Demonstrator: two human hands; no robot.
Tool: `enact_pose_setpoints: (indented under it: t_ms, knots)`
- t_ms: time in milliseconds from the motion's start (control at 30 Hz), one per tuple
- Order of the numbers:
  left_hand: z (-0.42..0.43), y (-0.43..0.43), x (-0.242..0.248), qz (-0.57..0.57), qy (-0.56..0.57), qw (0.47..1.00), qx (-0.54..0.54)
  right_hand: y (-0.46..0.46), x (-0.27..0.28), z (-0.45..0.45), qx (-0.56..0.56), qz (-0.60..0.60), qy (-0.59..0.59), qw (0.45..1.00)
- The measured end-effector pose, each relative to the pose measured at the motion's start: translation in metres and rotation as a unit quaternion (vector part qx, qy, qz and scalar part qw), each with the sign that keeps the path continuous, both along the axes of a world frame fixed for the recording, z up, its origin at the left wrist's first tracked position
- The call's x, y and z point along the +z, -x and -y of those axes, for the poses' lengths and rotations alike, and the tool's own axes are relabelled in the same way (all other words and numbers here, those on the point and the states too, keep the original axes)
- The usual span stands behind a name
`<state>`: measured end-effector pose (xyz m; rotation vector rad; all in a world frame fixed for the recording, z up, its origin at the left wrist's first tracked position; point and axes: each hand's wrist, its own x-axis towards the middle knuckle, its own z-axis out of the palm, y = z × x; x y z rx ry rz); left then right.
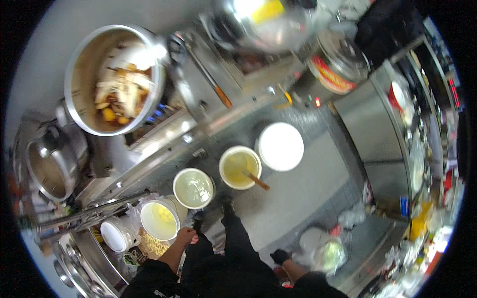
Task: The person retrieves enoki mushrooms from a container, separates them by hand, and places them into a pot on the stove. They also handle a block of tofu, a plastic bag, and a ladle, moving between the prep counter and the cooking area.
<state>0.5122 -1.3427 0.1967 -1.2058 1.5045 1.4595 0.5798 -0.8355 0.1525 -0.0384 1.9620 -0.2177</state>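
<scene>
My left hand point(187, 237) hangs low with curled fingers, and I see nothing in it. Right beside it is a white bucket point(160, 219) with pale yellow pieces in liquid. My right hand point(280, 257) is at the lower right and looks dark; whether that is a glove or a held thing I cannot tell. On the floor before me stand a bucket of clear liquid point(193, 188), a bucket of yellowish liquid point(238, 165) with a wooden-handled tool point(257, 180) leaning in it, and a white-topped bucket point(281, 146).
A large metal pot point(70, 85) of food stands over blue flames at upper left. A wooden-handled tool point(212, 83) lies on the stove. Steel cabinets point(369, 119) line the right. Plastic-wrapped greens point(331, 257) sit at lower right, chopped pale food point(154, 246) at lower left.
</scene>
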Motion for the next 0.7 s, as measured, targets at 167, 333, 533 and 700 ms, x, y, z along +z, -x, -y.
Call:
enact_pose_setpoints:
  t_ms: [167, 333, 533, 700]
  knots:
    - [0.035, 0.010, 0.057, -0.032, 0.136, 0.961, -0.237, 0.023, 0.021, -0.019, -0.059, 0.084, -0.047, 0.994]
    - [0.050, 0.029, 0.047, -0.139, 0.243, 0.868, -0.410, 0.024, 0.042, -0.053, -0.093, -0.014, -0.053, 0.994]
    - [0.042, 0.032, 0.021, -0.287, 0.270, 0.617, -0.681, -0.028, 0.043, -0.116, -0.055, -0.060, -0.117, 0.990]
    - [-0.058, 0.125, 0.035, -0.288, 0.249, 0.614, -0.692, 0.053, 0.081, -0.158, -0.296, -0.192, -0.044, 0.935]
